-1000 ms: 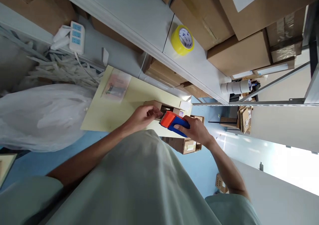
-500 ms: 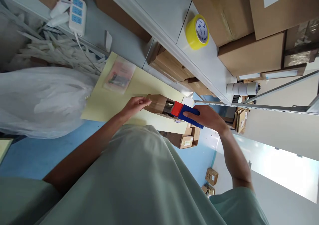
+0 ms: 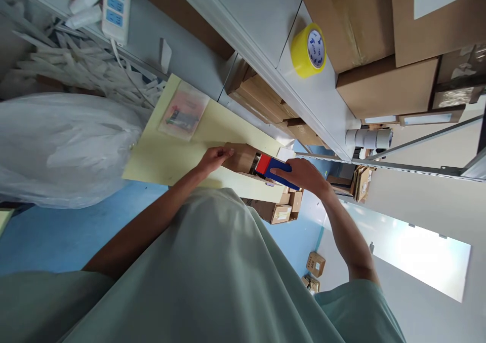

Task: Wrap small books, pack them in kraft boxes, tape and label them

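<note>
A small brown cardboard box (image 3: 240, 157) lies on a pale yellow board (image 3: 167, 153). My left hand (image 3: 214, 159) rests against the box's left end, fingers curled on it. My right hand (image 3: 304, 176) grips the blue handle of a red and blue tape dispenser (image 3: 270, 168), which sits on the box's right part.
A grey shelf (image 3: 266, 34) carries a yellow tape roll (image 3: 309, 49) and large cardboard boxes (image 3: 383, 87). A white power strip (image 3: 114, 9), paper strips and a big clear plastic bag (image 3: 64, 145) lie at the left. Several small boxes (image 3: 281, 211) sit on the blue floor.
My right hand slid the tape dispenser rightward along the box, then drew it slightly back left. My left hand shifted from the box's top to its left end.
</note>
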